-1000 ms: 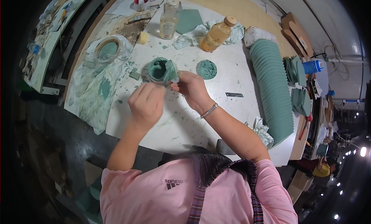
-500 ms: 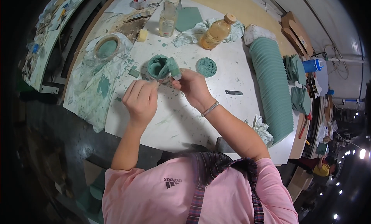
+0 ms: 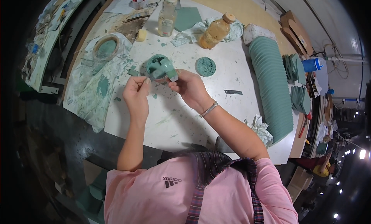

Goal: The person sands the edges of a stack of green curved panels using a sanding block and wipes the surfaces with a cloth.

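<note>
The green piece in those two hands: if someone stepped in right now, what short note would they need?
Right hand: grips a green moulded piece, smeared with green paste, held above the white table.
Left hand: fingertips pinched together just left of the piece; what they pinch is too small to tell.
Nearby: green paste disc, two bottles, long stack of green pieces at right, stained cloth at left.
Done: the stack suggests many pieces finished.
Left: the held piece looks mid-work.
</note>
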Tool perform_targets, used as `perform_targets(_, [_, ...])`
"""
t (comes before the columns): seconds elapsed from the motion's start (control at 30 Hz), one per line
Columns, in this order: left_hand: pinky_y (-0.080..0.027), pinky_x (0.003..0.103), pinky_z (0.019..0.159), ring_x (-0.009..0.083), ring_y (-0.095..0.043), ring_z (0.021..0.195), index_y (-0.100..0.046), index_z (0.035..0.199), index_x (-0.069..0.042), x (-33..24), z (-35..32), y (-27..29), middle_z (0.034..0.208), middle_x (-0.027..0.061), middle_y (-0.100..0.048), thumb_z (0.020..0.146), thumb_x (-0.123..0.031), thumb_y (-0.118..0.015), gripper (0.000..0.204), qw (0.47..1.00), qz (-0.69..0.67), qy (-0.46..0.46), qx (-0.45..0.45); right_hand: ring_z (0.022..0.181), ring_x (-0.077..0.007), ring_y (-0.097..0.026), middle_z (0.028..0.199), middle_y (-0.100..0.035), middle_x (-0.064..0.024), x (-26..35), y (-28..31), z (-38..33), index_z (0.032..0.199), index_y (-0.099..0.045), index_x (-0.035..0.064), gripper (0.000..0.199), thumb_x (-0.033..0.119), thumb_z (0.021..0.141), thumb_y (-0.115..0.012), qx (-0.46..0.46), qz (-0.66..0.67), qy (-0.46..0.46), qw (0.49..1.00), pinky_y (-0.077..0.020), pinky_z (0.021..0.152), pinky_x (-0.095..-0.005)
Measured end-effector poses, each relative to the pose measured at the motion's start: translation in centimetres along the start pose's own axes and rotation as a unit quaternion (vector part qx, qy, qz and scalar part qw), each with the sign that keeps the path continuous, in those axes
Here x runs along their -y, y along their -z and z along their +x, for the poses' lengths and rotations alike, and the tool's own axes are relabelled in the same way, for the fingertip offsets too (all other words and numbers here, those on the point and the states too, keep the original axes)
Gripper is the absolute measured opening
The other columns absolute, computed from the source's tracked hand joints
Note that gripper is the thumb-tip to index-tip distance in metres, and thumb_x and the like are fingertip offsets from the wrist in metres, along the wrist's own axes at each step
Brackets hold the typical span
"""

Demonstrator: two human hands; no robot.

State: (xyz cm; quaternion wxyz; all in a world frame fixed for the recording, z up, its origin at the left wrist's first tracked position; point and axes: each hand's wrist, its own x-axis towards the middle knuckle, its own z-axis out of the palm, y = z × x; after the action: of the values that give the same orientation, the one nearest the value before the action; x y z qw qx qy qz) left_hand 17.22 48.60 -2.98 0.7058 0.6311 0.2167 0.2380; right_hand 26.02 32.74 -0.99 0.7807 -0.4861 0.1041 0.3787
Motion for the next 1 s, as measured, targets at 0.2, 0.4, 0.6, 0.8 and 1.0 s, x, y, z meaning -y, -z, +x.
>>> perform_targets(0.2, [-0.038, 0.020, 0.061, 0.0061, -0.049, 0.065, -0.062, 0.093, -0.001, 1.5, 0.0, 0.0, 0.077, 0.0004, -0.060, 0.091, -0.004, -0.066, 0.006, 0.996, -0.080, 0.025, -0.023, 0.079, -0.0113, -0.063, 0.097, -0.067, -0.0074, -0.3, 0.2, 0.0, 0.108, -0.066, -0.0013, 0.024, 0.014, 0.099, -0.050, 0.017, 0.002, -0.012, 1.000, -0.0529, 0.071, -0.0222])
perform_targets(0.4, [-0.039, 0.021, 0.060, 0.0067, -0.049, 0.064, -0.061, 0.092, -0.001, 2.8, 1.3, 0.1, 0.077, 0.0008, -0.060, 0.091, -0.002, -0.065, 0.004, 0.996, -0.077, 0.019, -0.043, 0.079, -0.0114, -0.063, 0.096, -0.067, -0.0070, -0.8, 0.1, 0.2, 0.108, -0.066, -0.0015, 0.025, 0.017, 0.100, -0.052, 0.010, -0.001, -0.006, 1.000, -0.0529, 0.071, -0.0223])
perform_targets(0.6, [-0.038, 0.020, 0.060, 0.0043, -0.047, 0.065, -0.060, 0.092, -0.001, 1.2, -1.6, -1.2, 0.076, -0.0008, -0.058, 0.093, -0.001, -0.062, 0.002, 0.994, -0.101, 0.043, 0.027, 0.072, -0.0145, -0.068, 0.092, -0.070, -0.0121, -0.7, 0.5, 0.5, 0.107, -0.064, -0.0068, 0.022, 0.011, 0.099, -0.054, -0.013, 0.021, -0.001, 1.000, -0.0588, 0.064, -0.0234])
perform_targets(0.8, [-0.038, 0.021, 0.060, 0.0062, -0.048, 0.064, -0.062, 0.092, 0.000, 3.6, 1.4, 0.1, 0.076, 0.0020, -0.061, 0.092, -0.002, -0.065, 0.004, 0.995, -0.084, 0.038, -0.043, 0.072, -0.0144, -0.068, 0.092, -0.070, -0.0116, -1.1, 0.5, 0.2, 0.108, -0.065, -0.0061, 0.023, 0.012, 0.100, -0.054, 0.006, 0.022, -0.009, 1.000, -0.0588, 0.065, -0.0241])
perform_targets(1.0, [-0.037, 0.021, 0.060, 0.0060, -0.048, 0.065, -0.062, 0.091, -0.001, 3.9, 0.8, -0.4, 0.077, 0.0019, -0.061, 0.091, -0.002, -0.066, 0.004, 0.989, -0.138, 0.048, -0.005, 0.079, -0.0116, -0.063, 0.096, -0.067, -0.0068, -0.5, 0.9, 0.0, 0.112, -0.065, -0.0032, 0.027, 0.017, 0.102, -0.050, -0.001, -0.037, -0.008, 0.999, -0.0533, 0.070, -0.0232])
